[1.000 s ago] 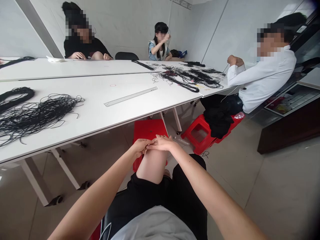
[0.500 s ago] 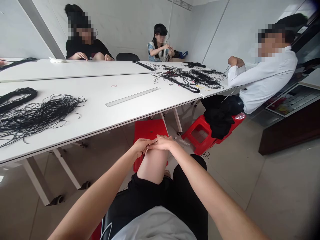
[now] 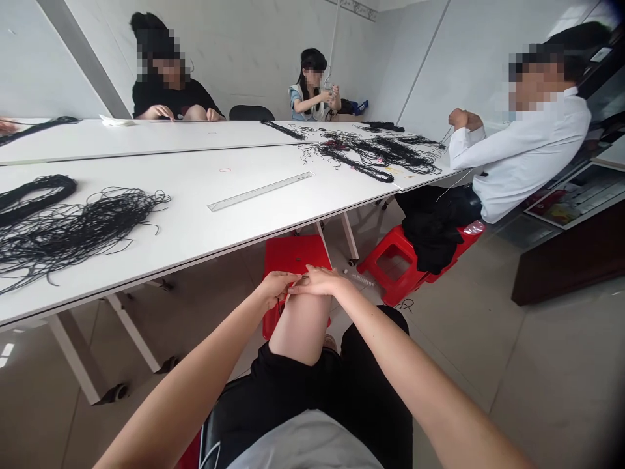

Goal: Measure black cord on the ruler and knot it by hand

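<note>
Beside the table [image 3: 188,221], strand [image 3: 306,277] pokes from left grip [image 3: 277,286].

Ahead of the left hand [image 3: 278,286], a ruler [image 3: 261,191] lies on the table [image 3: 195,231], with a cord bundle [image 3: 105,221] farther left.

pale grey walls [image 3: 244,52] | tiled floor [image 3: 561,378] | white tables [image 3: 183,185] | red stools [image 3: 297,251] | black chair [image 3: 251,113] behind tables
</note>
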Motion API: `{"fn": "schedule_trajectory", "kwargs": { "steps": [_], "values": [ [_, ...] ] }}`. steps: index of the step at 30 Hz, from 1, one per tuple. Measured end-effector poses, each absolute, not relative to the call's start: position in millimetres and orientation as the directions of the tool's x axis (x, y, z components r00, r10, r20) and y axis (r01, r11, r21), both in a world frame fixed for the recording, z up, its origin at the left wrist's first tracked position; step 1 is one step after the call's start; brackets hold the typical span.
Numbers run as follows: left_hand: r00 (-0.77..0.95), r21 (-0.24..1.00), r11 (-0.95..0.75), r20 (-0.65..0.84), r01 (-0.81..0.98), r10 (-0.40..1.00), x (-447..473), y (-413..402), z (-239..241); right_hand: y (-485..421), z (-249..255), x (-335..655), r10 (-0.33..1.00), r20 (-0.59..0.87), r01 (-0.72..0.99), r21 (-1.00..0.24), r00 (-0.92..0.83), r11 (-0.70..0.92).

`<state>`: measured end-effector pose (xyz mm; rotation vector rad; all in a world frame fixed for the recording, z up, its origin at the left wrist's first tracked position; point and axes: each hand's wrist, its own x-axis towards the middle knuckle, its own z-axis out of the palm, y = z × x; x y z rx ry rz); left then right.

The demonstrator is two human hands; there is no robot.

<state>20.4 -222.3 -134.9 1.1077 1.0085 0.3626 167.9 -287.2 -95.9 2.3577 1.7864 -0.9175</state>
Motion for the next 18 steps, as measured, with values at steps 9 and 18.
{"fn": "schedule_trajectory", "kwargs": {
  "steps": [9, 18],
  "values": [
    [0.598, 0.916, 0.309, -0.401, 0.256, 0.693, 17, -228, -128, -289, -107, 174, 0.867, -0.488, 0.877, -0.368, 0.101, -0.309],
    [0.585, 0.954, 0.143, -0.277, 0.265, 0.762, 15, -228, -137, -288, -106, 171, 0.884, -0.459, 0.886, -0.369, 0.089, -0.281]
  ]
}}
